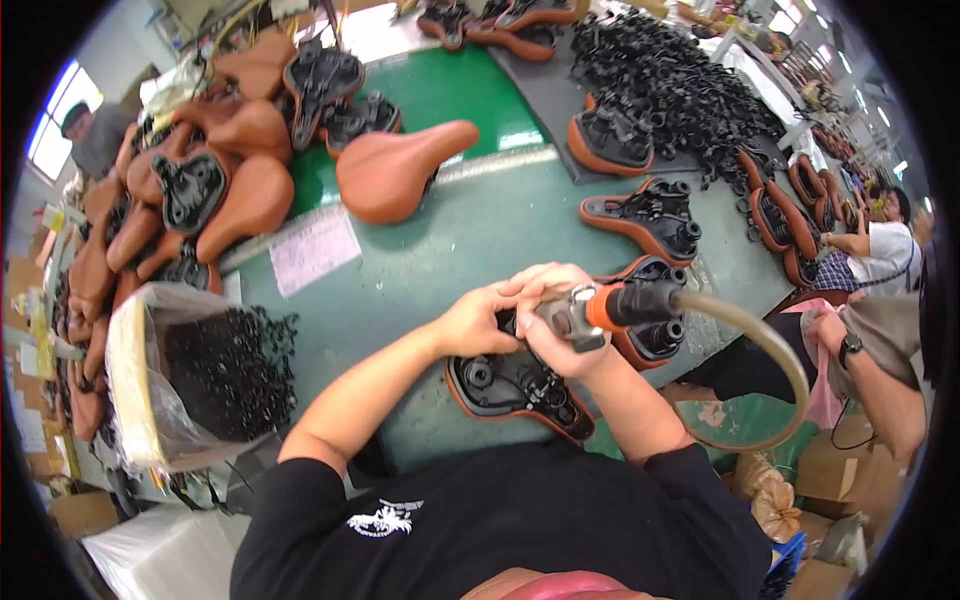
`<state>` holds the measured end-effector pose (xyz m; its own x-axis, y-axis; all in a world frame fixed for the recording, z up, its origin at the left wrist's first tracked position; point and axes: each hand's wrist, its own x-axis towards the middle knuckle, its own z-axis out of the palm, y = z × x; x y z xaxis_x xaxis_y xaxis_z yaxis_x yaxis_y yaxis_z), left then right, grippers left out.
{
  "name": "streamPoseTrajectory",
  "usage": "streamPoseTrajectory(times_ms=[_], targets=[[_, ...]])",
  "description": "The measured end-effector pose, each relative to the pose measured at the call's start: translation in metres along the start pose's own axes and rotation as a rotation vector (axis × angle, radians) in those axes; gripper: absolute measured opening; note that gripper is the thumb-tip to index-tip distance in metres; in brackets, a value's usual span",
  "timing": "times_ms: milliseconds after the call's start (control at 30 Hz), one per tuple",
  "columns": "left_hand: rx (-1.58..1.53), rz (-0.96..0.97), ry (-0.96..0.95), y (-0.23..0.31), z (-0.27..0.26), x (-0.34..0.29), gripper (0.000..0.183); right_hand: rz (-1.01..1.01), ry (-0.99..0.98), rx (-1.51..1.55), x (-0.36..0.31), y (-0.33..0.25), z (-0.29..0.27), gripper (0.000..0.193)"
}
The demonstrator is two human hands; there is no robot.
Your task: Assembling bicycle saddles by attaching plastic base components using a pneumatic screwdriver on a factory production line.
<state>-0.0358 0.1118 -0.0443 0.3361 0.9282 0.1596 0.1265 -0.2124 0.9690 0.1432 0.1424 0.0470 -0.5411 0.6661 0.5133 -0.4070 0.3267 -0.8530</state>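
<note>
A brown bicycle saddle (pixel 520 392) lies upside down on the green workbench (pixel 480 235) in front of me, its black underside showing. My left hand (pixel 478 318) rests on the saddle's underside and touches the tool's front. My right hand (pixel 556 318) grips an air-driven screwdriver (pixel 610 306) with an orange collar and black handle. Its tip points down into the saddle. A tan air hose (pixel 775 360) curves from the tool's back end down to the right.
Upright brown saddle (pixel 400 168) sits mid-bench. A heap of brown saddles (pixel 200 185) fills the left. A plastic-lined box of black parts (pixel 215 370) stands at my left. More upturned saddles (pixel 650 215) and a black parts pile (pixel 670 80) lie right. Other people (pixel 880 300) work nearby.
</note>
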Motion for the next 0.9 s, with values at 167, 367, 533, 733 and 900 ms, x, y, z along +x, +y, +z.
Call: streamPoseTrajectory(times_ms=[167, 367, 533, 733, 900], targets=[[0.201, 0.074, 0.054, 0.026, -0.017, -0.010, 0.047, -0.194, 0.028, -0.065, -0.015, -0.068, -0.013, 0.031], [0.536, -0.062, 0.538, 0.063, -0.143, 0.064, 0.041, -0.222, 0.143, 0.029, -0.054, -0.079, -0.045, 0.031], [0.866, 0.119, 0.989, 0.029, -0.228, 0.101, 0.058, -0.090, 0.283, 0.242, -0.073, -0.069, -0.058, 0.033], [1.428, -0.499, 0.568, 0.020, -0.157, 0.051, 0.116, 0.365, 0.597, 0.010, -0.115, -0.063, -0.095, 0.022], [1.417, 0.087, 0.880, -0.044, -0.190, 0.061, 0.080, 0.537, 0.653, -0.058, -0.126, -0.037, -0.100, 0.022]])
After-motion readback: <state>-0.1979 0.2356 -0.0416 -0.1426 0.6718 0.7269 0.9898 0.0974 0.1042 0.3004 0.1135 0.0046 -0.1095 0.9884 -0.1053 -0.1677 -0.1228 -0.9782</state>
